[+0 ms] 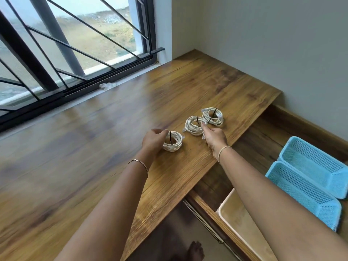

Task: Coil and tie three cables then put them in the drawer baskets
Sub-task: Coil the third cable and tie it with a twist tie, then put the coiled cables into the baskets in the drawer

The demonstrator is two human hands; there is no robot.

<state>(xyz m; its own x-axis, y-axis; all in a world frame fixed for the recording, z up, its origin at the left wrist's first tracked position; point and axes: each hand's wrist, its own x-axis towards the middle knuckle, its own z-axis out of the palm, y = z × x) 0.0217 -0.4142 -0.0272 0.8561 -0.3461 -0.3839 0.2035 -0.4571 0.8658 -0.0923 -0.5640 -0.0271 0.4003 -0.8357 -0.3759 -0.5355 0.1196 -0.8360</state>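
Head view: coils (194, 126) near countertop (113, 119) edge.

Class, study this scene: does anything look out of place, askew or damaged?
Only a crumpled clear plastic wrapper lying on the brown wooden tabletop beside the black window track, like stray litter. The three white coiled cables sit neatly tied.

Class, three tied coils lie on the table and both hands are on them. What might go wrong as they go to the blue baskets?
1. The right hand pinches the middle coil only at its rim; it may slip, and its loose plug end could snag the mesh of a blue basket.
2. The far coil lies close beside it near the edge of the table, so lifting one might drag the other off into the open drawer.
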